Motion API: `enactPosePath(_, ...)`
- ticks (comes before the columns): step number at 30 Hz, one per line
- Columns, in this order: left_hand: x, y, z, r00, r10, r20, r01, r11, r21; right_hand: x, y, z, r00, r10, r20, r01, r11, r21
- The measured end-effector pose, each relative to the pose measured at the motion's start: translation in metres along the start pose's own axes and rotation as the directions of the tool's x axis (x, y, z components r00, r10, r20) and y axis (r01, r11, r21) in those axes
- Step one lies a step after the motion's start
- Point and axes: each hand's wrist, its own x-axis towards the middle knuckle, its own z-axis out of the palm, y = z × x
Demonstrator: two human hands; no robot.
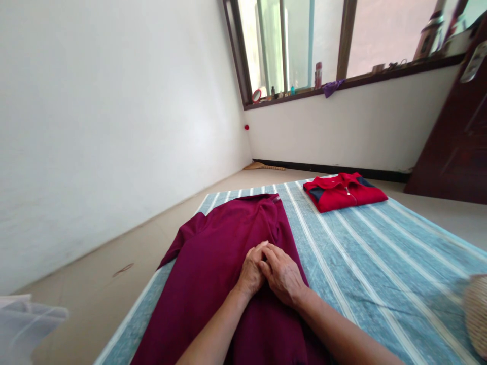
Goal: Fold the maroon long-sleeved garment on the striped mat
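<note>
Fingers (pixel 271 253) of two hands (pixel 251 271) (pixel 284 276) overlap on one maroon garment (pixel 213 268).

hands: 2 — left hand (pixel 251 271), right hand (pixel 284 275) | garments: 2 — maroon garment (pixel 216 248), folded red garment (pixel 342 195) | striped cover (pixel 365 263): 1 | purple cloth (pixel 332 88): 1 | door (pixel 449 142): 1 | broom (pixel 262 166): 1

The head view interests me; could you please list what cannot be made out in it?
All in the head view:
Maroon garment: near end cut off by the bottom edge.
Left hand: some fingers hidden by the right hand.
Beige woven object: cut off by the right edge.
Whitish item: blurred, cut off by the left edge.
</note>
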Motion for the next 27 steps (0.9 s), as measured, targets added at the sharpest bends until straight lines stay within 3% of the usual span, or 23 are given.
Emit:
enactPosePath(13, 0.002, -0.003, 0.001, 0.999, -0.041, 0.012, 0.042, 0.999, -0.030, 0.001, 0.001, 0.001, 1.000, 0.026, 0.003, -0.026, 1.000, 0.010)
enactPosePath(18, 0.003, -0.003, 0.000, 0.997, -0.073, 0.030, 0.076, 0.990, -0.122, 0.000, 0.000, -0.001, 1.000, 0.025, -0.011, -0.025, 0.999, 0.027)
enactPosePath(27, 0.016, 0.001, -0.023, 0.979, -0.201, 0.040, 0.205, 0.957, -0.206, -0.001, 0.002, 0.003, 0.999, 0.038, 0.010, -0.037, 0.999, -0.040)
